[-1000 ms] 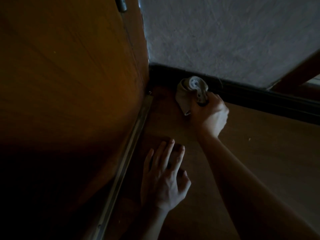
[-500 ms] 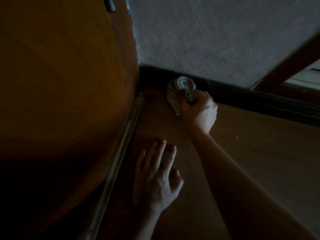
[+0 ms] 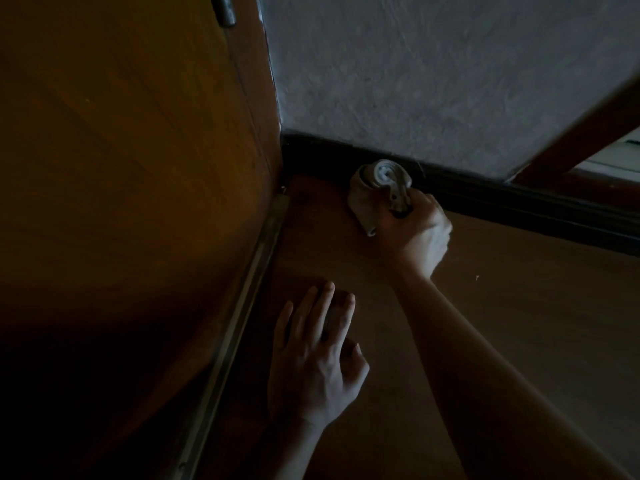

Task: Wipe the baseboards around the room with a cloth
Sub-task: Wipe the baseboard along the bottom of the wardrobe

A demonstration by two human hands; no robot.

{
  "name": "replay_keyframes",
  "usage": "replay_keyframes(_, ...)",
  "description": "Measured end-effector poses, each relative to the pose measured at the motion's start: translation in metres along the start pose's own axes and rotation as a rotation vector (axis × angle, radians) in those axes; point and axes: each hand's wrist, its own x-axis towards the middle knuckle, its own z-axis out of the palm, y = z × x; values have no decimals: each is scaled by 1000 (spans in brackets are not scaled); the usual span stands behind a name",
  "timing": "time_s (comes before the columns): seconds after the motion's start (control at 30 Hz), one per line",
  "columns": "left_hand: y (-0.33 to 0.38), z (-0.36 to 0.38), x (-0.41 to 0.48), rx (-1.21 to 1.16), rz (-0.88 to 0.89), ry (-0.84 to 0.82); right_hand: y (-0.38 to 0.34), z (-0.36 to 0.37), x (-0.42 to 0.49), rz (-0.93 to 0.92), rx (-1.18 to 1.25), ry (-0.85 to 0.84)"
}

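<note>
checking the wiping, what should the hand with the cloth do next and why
Probably slide the cloth right along the baseboard: the right hand grips it bunched at the dark strip near the corner, and most of the strip runs rightward.

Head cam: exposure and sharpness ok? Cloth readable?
Head view: underexposed, lower left of the door nearly black; wall brightest, no glare; cloth readable in the grip of the right hand beside the dark baseboard, detail soft; straight edges bow.
</note>
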Motion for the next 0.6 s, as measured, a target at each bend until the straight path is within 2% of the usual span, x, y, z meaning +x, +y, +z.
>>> replay_keyframes(0.13,0,-1,1,7,0,-17,15,-18,2,63,9,53)
replay_keyframes(0.27,-1,-2,3,38,8,-52,9,-15,7,1,15,-32)
replay_keyframes(0.43,-1,1,3,66,12,-63,20,-22,10,9,23,6)
replay_keyframes(0.6,-2,4,3,86,8,-50,21,-22,14,-70,24,-45)
